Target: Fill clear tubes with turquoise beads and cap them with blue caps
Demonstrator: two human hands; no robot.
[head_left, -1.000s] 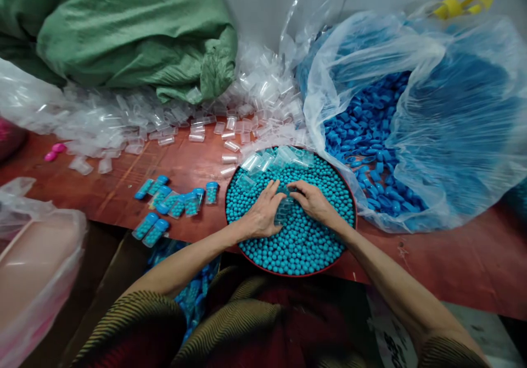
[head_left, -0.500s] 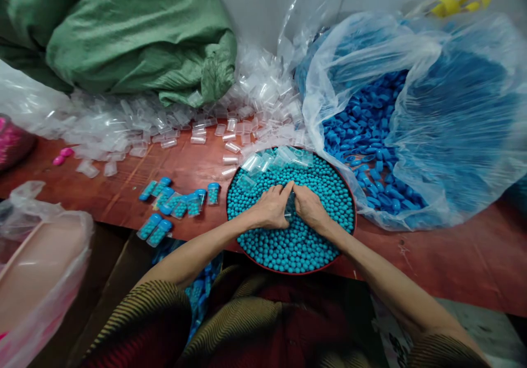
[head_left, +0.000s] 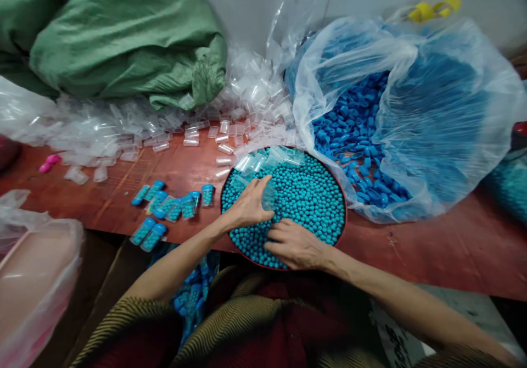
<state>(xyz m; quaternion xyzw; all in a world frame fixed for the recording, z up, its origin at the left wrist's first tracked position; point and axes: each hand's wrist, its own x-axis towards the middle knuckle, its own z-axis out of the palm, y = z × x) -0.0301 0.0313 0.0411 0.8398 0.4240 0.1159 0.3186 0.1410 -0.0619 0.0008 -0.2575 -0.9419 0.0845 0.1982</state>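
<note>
Pale, stained wall [head_left: 242, 14] at the back; scuffed red-brown desk [head_left: 411, 252] before it. Positions read from the tray's centre, twelve toward the wall.

Round tray [head_left: 346, 214], red-rimmed: filled nearly to the brim with turquoise beads [head_left: 315, 192]. Loose transparent vials [head_left: 284, 156] lie on the beads, eleven to twelve o'clock.

Left hand [head_left: 249, 203], nine o'clock, inside the rim: fingers and thumb grasping uncapped vials [head_left: 269, 195] over the beads; number and fill too blurred to read.

Right hand [head_left: 298, 244], five to six o'clock: fingers curled down against the beads; whether they enclose any, cannot tell.

Done, by appearance: about ten bead-filled, blue-capped vials [head_left: 173, 210], nine o'clock, most lying down; more in a bundle [head_left: 195, 291] below the desk, seven to eight o'clock.

Left, by appearance: a large heap of transparent vials [head_left: 255, 88], eleven o'clock, beside a green sack [head_left: 132, 49]; loose blue caps [head_left: 349, 121], one o'clock, in a translucent plastic bag [head_left: 444, 104]. Unfilled stock far exceeds filled stock on the desk.

Edges: tray reaches the desk's front edge at six o'clock, close to the torso; plastic bag crowds the rim, one to three o'clock. Elbow room: desk surface at four o'clock, and a narrow strip between tray and capped vials.
</note>
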